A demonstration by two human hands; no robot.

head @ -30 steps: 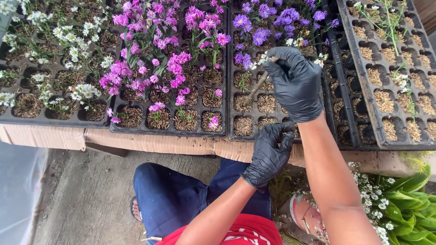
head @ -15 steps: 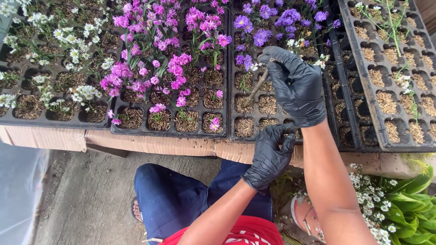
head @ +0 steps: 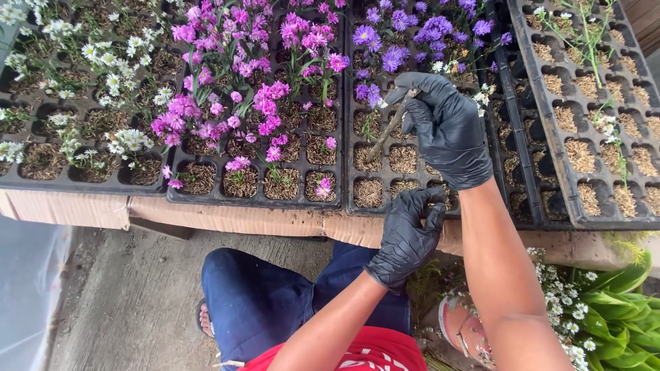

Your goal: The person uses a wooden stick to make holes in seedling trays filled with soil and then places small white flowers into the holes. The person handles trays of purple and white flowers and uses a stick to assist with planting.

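My right hand (head: 448, 127), in a black glove, grips a thin wooden stick (head: 385, 132) whose tip pokes down into a cell of the black seedling tray (head: 357, 206) with purple flowers (head: 405, 41). A small white flower sprig shows beside the stick's top end. My left hand (head: 407, 235), also in a black glove, hovers at the tray's near edge with fingers curled together; whether it pinches anything is hidden.
Black cell trays lie side by side on cardboard (head: 227, 216): white daisies (head: 103, 69) at left, pink flowers (head: 234, 82) in the middle, a mostly bare tray (head: 591, 137) at right. A bunch of white flowers with green leaves (head: 591, 316) lies by my sandalled foot (head: 464, 326).
My right hand has shifted slightly up and right with the stick, whose tip stays in the tray's cell. My left hand has barely moved.
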